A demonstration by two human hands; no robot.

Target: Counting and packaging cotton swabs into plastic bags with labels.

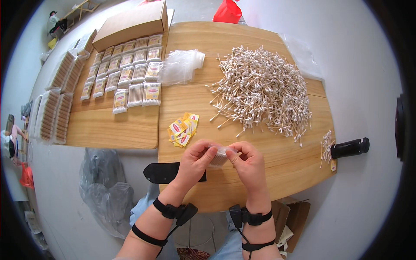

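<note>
Near the front edge of the wooden counter (277, 173) we are holding a small clear packet of cotton swabs (219, 157) between both hands — our left hand (196, 161) is pinching its left end and our right hand (248, 164) is pinching its right end, each grip closed on the packet with fingertips and thumb. Just beyond our hands a little heap of yellow labels (183, 129) is lying, and farther right a big loose pile of swabs (262, 92) is spreading over the wood. Rows of filled packets (127, 71) are sitting on the left board — beside them, empty clear bags (180, 66).
</note>
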